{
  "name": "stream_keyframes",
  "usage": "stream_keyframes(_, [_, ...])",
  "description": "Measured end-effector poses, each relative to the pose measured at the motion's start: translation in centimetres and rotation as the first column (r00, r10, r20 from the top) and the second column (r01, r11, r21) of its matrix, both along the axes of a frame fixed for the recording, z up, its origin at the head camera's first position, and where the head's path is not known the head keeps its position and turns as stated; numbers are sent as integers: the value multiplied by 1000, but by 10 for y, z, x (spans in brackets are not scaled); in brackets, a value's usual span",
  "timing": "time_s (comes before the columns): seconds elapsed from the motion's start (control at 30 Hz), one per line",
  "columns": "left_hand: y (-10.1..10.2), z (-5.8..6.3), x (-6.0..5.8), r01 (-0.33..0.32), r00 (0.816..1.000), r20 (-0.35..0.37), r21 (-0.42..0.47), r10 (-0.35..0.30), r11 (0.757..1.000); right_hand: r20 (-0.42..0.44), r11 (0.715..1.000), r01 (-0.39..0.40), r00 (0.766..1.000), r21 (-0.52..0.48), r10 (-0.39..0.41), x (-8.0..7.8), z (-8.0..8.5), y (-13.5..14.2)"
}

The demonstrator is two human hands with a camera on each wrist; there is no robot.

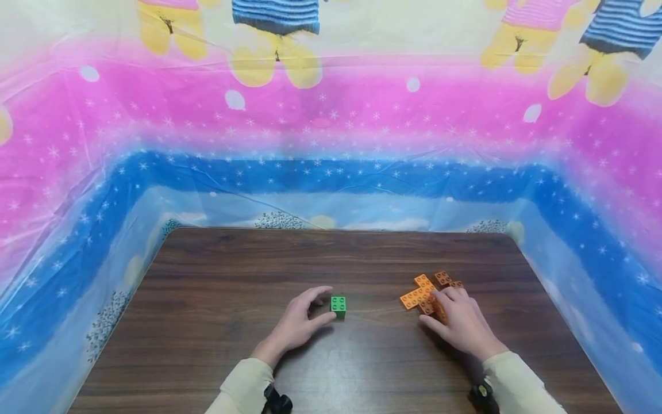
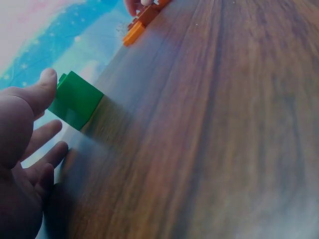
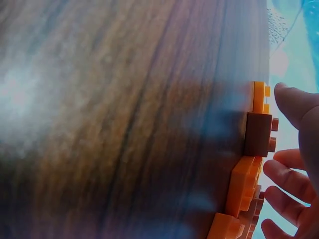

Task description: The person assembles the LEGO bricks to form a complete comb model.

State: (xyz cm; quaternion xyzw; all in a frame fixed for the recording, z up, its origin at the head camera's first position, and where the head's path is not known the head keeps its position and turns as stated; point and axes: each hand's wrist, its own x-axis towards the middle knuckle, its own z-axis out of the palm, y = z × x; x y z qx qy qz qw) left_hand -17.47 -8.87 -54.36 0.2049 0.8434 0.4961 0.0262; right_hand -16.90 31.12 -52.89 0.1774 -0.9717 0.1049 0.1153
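Note:
A green toy building brick [image 1: 338, 306] with studs on top stands on the wooden table. Just left of it is my left hand [image 1: 300, 321], thumb and fingers spread apart, the thumb tip [image 2: 48, 79] right at the brick in the left wrist view. On the right lies a cluster of orange bricks [image 1: 414, 298] and brown bricks [image 1: 442, 278]. My right hand [image 1: 462, 322] is over its near right side, fingers slightly bent and partly hiding the cluster. In the right wrist view its fingertips are close beside an orange brick [image 3: 241, 184] and a brown brick [image 3: 258, 133].
The dark wooden table [image 1: 233, 264] has a patterned cloth [image 1: 331, 172] hanging around its back and sides. Both forearms reach in from the near edge in pale sleeves [image 1: 245, 382], with a small black device [image 1: 278, 401] on the left wrist.

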Motion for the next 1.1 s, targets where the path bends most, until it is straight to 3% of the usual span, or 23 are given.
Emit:
stream_keyframes(0.47, [4,-6,0,-34,999,-15,2,34,999,-15,999,12,1000,42,-11,-2,-2,-7])
stream_keyframes(1.1, [6,-5,1,-70,997,-34,-26,69,997,-15,997,14,1000,74,-13,2,1,-11])
